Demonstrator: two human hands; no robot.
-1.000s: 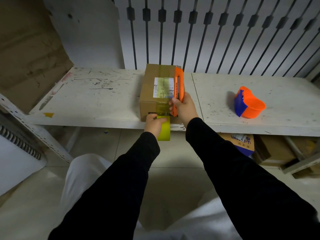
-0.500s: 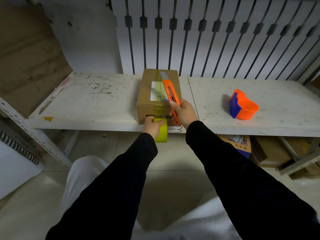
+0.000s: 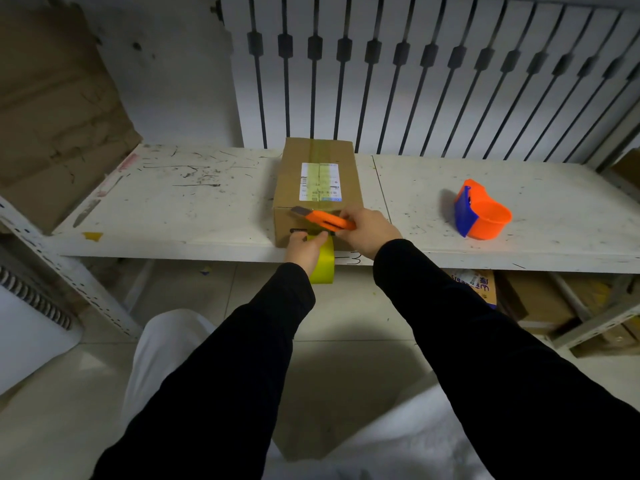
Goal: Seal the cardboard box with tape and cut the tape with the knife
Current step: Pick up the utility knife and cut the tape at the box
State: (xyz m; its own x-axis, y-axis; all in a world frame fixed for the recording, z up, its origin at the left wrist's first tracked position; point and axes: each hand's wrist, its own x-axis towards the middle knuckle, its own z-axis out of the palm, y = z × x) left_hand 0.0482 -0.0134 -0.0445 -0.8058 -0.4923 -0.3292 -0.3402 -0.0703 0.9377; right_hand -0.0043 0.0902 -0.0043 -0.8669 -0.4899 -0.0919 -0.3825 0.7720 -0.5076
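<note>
A brown cardboard box (image 3: 291,181) with a white label stands on the white shelf, a yellowish strip of tape running along its top and down its near face. My left hand (image 3: 304,249) grips the yellow tape roll (image 3: 323,263) just below the shelf's front edge. My right hand (image 3: 369,230) holds an orange utility knife (image 3: 325,220) lying almost level across the box's near face, its blade end pointing left just above the roll.
The scuffed white shelf (image 3: 173,209) carries an orange and blue tape dispenser (image 3: 481,216) at the right. A flat cardboard sheet (image 3: 52,109) leans at the left. More boxes (image 3: 485,285) sit under the shelf at the right. A slatted white panel stands behind.
The knife has swung from upright beside the box's top down to a level pose across the near face, blade end pointing left. My left hand stays on the roll.
</note>
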